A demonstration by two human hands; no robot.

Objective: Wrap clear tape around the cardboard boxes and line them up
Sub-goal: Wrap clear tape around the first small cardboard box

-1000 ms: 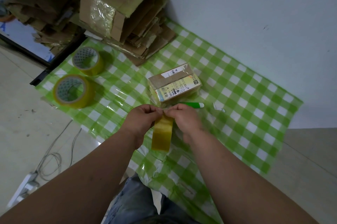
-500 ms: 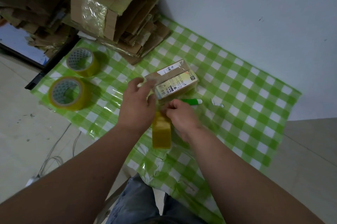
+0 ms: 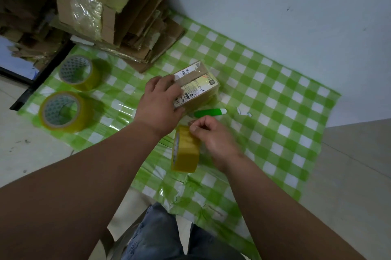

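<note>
A small cardboard box (image 3: pixel 201 88) with white labels lies on the green checked sheet (image 3: pixel 264 111). My left hand (image 3: pixel 159 103) grips the box's near left end. Just below it, a yellowish roll of clear tape (image 3: pixel 186 151) stands on edge above the sheet. My right hand (image 3: pixel 213 139) pinches the loose tape end at the top of that roll, slightly blurred. A green-handled cutter (image 3: pixel 209 112) lies on the sheet right in front of the box.
Two more tape rolls (image 3: pixel 78 72) (image 3: pixel 63 111) lie at the sheet's left side. A larger taped cardboard box (image 3: pixel 91 3) rests on a pile of flattened cardboard (image 3: pixel 148 41) at the back left. A white wall rises behind. My knees are at the bottom.
My left hand let go of the tape end and moved up onto the small box, which it now grips. The right hand stays pinching the tape, with the roll hanging lower.
</note>
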